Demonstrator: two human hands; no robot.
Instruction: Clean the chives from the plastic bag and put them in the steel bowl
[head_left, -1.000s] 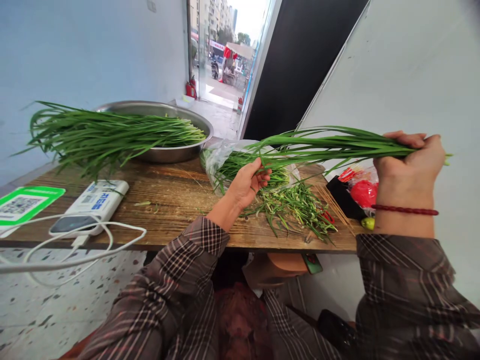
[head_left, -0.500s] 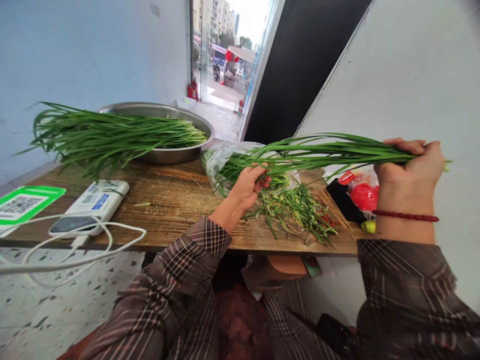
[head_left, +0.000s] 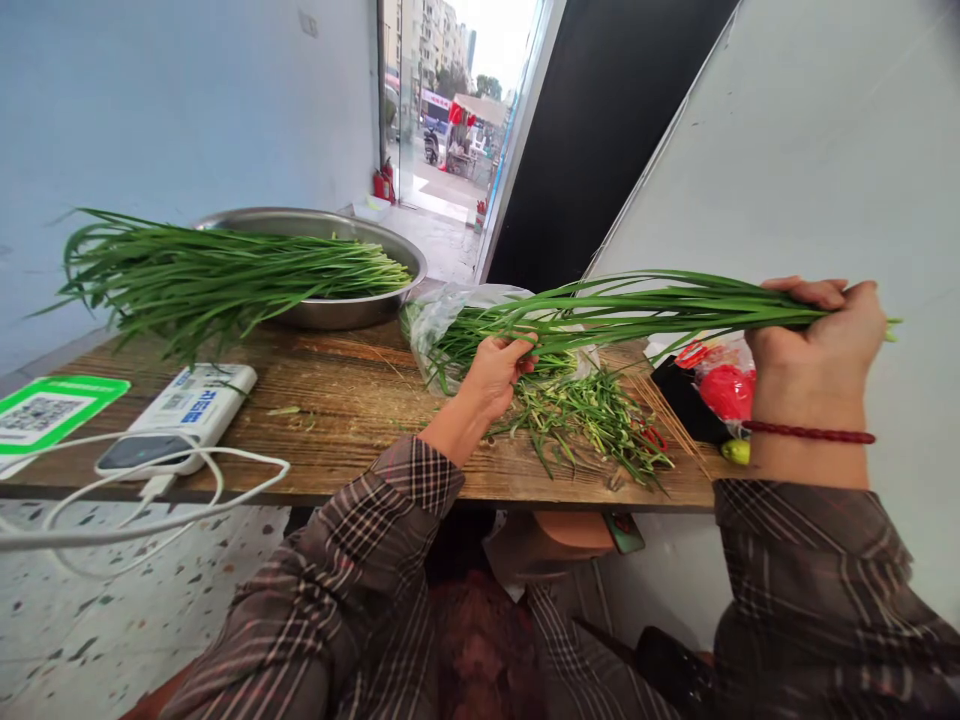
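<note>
A bunch of long green garlic chives point(head_left: 660, 305) stretches sideways above the right part of the table. My right hand point(head_left: 821, 325) is closed around its stem end, pale tips poking out past the fist. Over at the leafy end, my left hand point(head_left: 499, 375) pinches leaf tips between thumb and fingers. Behind and below that hand lies a clear plastic bag point(head_left: 439, 330) with more chives inside. Loose trimmed scraps point(head_left: 592, 420) are heaped on the wood in front of the bag. A steel basin point(head_left: 409, 250) at the back left carries a large pile of chives point(head_left: 240, 265), leaves hanging over its rim.
On the wooden table point(head_left: 352, 400), a white power bank point(head_left: 184, 415) with a cable point(head_left: 247, 475) and a green-edged QR code card point(head_left: 56, 415) lie at the left. A black box point(head_left: 686, 405) with a red package point(head_left: 727, 385) sits at the right, by the wall.
Both hands hold nearly the same places on the bunch. The left hand has dipped very slightly, and the view has shifted a little.
</note>
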